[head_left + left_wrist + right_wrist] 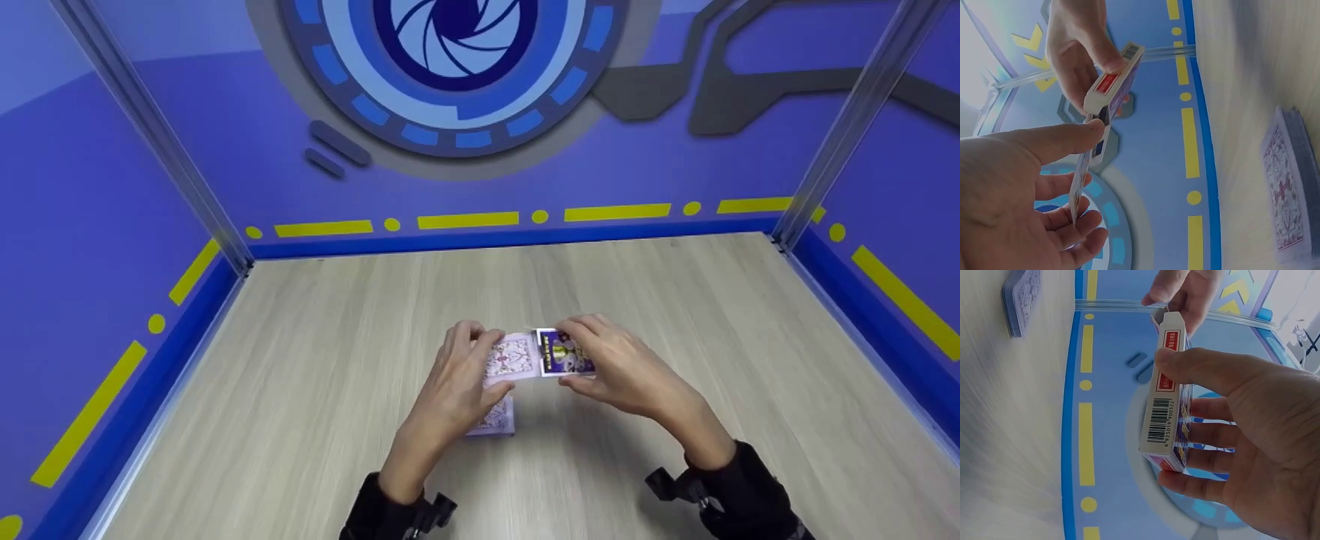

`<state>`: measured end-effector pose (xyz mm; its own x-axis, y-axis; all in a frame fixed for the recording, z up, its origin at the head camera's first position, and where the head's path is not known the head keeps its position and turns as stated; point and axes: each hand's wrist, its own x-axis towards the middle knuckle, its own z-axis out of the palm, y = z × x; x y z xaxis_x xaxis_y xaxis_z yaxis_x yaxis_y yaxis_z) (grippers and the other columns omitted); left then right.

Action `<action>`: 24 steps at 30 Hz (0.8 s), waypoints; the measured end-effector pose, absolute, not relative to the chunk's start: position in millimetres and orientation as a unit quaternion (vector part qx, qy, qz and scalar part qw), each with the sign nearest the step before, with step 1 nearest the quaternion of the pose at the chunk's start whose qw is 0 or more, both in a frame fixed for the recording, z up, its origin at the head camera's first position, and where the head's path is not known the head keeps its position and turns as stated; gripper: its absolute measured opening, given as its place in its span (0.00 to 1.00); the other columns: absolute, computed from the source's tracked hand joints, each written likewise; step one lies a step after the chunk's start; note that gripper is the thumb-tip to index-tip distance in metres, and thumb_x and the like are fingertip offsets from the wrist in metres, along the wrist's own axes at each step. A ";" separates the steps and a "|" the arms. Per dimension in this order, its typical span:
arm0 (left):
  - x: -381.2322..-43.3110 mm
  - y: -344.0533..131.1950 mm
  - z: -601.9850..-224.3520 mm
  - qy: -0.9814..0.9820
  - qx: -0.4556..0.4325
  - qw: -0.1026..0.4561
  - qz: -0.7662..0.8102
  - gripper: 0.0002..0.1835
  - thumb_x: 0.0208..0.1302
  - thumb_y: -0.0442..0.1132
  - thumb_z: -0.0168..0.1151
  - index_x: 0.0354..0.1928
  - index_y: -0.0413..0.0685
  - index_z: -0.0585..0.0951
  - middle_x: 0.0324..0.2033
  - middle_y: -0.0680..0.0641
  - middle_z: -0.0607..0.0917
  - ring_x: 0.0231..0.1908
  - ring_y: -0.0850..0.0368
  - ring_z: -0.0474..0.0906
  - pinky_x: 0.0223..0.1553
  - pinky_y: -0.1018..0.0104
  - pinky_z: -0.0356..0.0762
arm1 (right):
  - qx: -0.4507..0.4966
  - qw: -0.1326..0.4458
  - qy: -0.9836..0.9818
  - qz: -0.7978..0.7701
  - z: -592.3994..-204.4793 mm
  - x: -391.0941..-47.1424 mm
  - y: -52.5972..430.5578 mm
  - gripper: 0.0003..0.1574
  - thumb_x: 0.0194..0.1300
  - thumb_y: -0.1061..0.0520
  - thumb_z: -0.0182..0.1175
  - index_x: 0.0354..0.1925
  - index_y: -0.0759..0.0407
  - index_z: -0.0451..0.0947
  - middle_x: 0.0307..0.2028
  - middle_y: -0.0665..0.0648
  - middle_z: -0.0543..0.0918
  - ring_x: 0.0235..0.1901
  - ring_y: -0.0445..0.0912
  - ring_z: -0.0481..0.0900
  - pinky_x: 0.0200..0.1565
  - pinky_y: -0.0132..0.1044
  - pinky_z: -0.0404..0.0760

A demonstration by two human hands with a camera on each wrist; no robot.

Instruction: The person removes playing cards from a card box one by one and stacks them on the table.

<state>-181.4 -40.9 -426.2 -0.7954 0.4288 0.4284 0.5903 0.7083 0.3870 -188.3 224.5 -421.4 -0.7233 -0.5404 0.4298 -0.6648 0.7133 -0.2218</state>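
My left hand (pixel 454 386) pinches a thin playing card (pixel 512 357) with an ornate pale-purple back. In the left wrist view the card (pixel 1080 180) shows edge-on between thumb and fingers. My right hand (pixel 634 371) grips a small card box (pixel 564 352) with a dark printed face. A barcode and a red label mark the narrow side of the box (pixel 1158 422), under the right thumb. The card's right end meets the open end of the box, above the table. Below the left hand lies a deck of cards (pixel 495 420), partly hidden by that hand in the head view.
The wood-grain table (pixel 337 337) is bounded by blue panels (pixel 525 187) with yellow dashes at the back and sides. Metal posts (pixel 847 112) stand at the back corners. Each wrist wears a black band (pixel 750 487) with a small camera mount.
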 end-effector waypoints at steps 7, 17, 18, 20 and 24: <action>-185.5 -55.0 -419.7 -0.908 -0.267 0.145 -0.288 0.35 0.55 0.32 0.76 0.66 0.36 0.73 0.58 0.39 0.72 0.54 0.47 0.74 0.59 0.53 0.75 | 0.284 0.164 -0.921 0.209 -415.0 -190.2 241.8 0.41 0.56 0.55 0.78 0.65 0.64 0.74 0.57 0.62 0.80 0.52 0.53 0.79 0.48 0.49 0.83; -188.7 -74.1 -417.5 -0.930 -0.241 0.026 -0.275 0.34 0.59 0.38 0.76 0.66 0.38 0.74 0.58 0.41 0.76 0.54 0.48 0.77 0.58 0.50 0.77 | 0.237 0.148 -0.928 0.247 -404.3 -190.7 263.5 0.41 0.58 0.55 0.77 0.66 0.63 0.73 0.59 0.63 0.78 0.52 0.53 0.77 0.47 0.50 0.82; -189.4 -74.7 -418.5 -0.931 -0.240 0.018 -0.273 0.34 0.58 0.37 0.77 0.65 0.38 0.75 0.58 0.40 0.76 0.55 0.47 0.77 0.59 0.50 0.76 | 0.235 0.148 -0.928 0.247 -403.9 -190.8 264.5 0.41 0.58 0.55 0.77 0.66 0.62 0.73 0.59 0.62 0.79 0.51 0.53 0.78 0.47 0.50 0.82; -190.3 -75.1 -420.9 -0.934 -0.235 -0.004 -0.270 0.33 0.57 0.36 0.77 0.65 0.39 0.76 0.58 0.40 0.77 0.57 0.46 0.76 0.60 0.49 0.75 | 0.232 0.149 -0.929 0.246 -403.5 -191.1 265.7 0.40 0.58 0.54 0.77 0.66 0.61 0.73 0.59 0.62 0.79 0.51 0.53 0.78 0.47 0.50 0.82; -190.4 -73.3 -427.7 -0.941 -0.215 -0.053 -0.257 0.33 0.53 0.31 0.78 0.63 0.39 0.78 0.58 0.40 0.78 0.59 0.43 0.75 0.61 0.47 0.75 | 0.232 0.150 -0.930 0.242 -404.0 -191.1 265.7 0.41 0.59 0.53 0.77 0.66 0.61 0.73 0.59 0.62 0.79 0.51 0.53 0.78 0.46 0.50 0.82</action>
<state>-190.4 -73.3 -427.7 -0.9018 0.4321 0.0104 0.3773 0.7751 0.5068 -191.1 265.7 -404.0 -0.8472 -0.3600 0.3907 -0.5047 0.7751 -0.3802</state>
